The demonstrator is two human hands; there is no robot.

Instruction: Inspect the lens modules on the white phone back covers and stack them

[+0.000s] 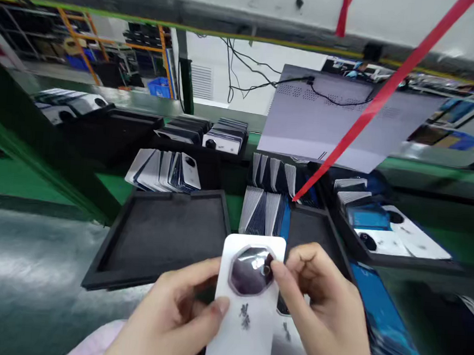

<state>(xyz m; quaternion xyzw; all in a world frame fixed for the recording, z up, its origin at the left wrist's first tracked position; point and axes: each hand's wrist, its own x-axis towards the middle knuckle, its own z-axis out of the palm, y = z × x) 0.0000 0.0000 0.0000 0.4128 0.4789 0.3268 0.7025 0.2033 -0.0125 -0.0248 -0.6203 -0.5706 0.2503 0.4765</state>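
My left hand (pixel 181 310) grips a white phone back cover (pixel 243 334) by its left edge, thumb on the front. The cover stands tilted toward me, with dark smudged marks below a dark, glossy octagonal camera panel (pixel 249 279) near its top. At that panel's upper right corner, my right hand (pixel 325 310) is closed in a pinch, its fingertips touching the edge by a small dark reddish bit. What lies between those fingertips is too small to tell. Behind, partly hidden by the right hand, lies another white cover (pixel 283 350).
Left of the hands is a black tray (pixel 171 232). Stacked phone covers stand beyond it (pixel 164 169) and in the middle rack (pixel 259 212). White and blue covers fill a right-hand tray (pixel 394 261). Blue-filmed panels (pixel 390 315) lie nearer. A red strap (pixel 373 111) hangs diagonally in front.
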